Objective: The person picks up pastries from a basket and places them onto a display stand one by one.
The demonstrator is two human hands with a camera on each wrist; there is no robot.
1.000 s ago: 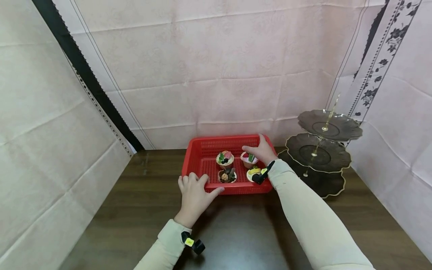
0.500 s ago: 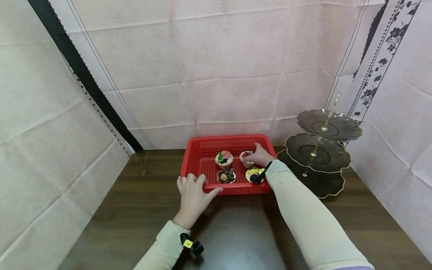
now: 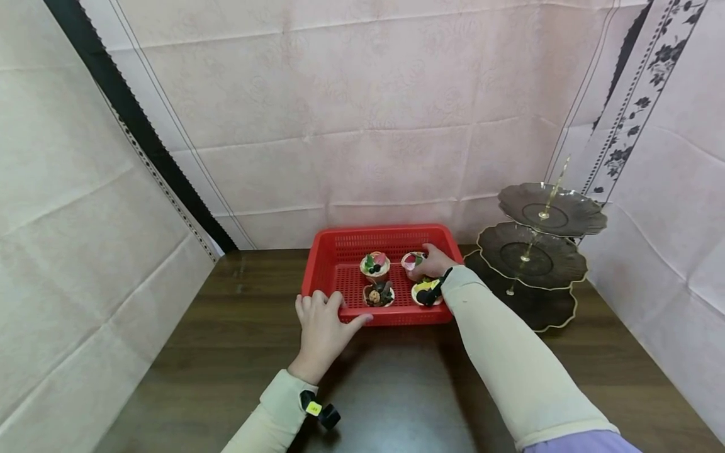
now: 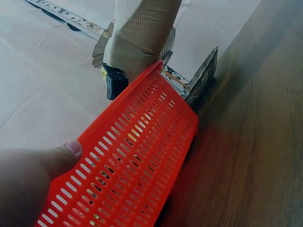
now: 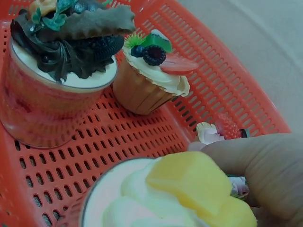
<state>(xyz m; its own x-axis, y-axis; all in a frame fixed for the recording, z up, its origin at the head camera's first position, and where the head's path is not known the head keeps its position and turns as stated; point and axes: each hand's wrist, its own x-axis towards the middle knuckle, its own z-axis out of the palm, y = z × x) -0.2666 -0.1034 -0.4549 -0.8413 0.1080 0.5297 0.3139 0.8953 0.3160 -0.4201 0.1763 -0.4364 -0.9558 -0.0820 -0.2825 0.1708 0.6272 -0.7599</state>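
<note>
A red plastic basket point(image 3: 379, 318) on the table holds several small cakes. My left hand point(image 3: 320, 330) grips its front left corner, the thumb lying along the front rim. Inside at the back right, my right hand point(image 3: 433, 261) has its fingers round a cupcake point(image 3: 410, 259) with pink cream and a raspberry; the hand hides much of it in the right wrist view. To its left stands a cupcake with berries and a green leaf point(image 5: 149, 85). In front are a chocolate-topped dessert cup point(image 5: 52, 104) and a cream cup with yellow fruit chunks point(image 5: 189, 182), right beneath the right wrist.
A three-tier dark stand point(image 3: 532, 255) with scalloped gold edges and a gold rod stands right of the basket, close to the right forearm. Pale cloth point(image 3: 368, 126) hangs behind and at both sides of the wooden table point(image 3: 243, 352).
My right hand has come from the basket's back right rim down and forward onto the pink-cream cupcake, its fingers closing round it. The left hand stays at the basket corner.
</note>
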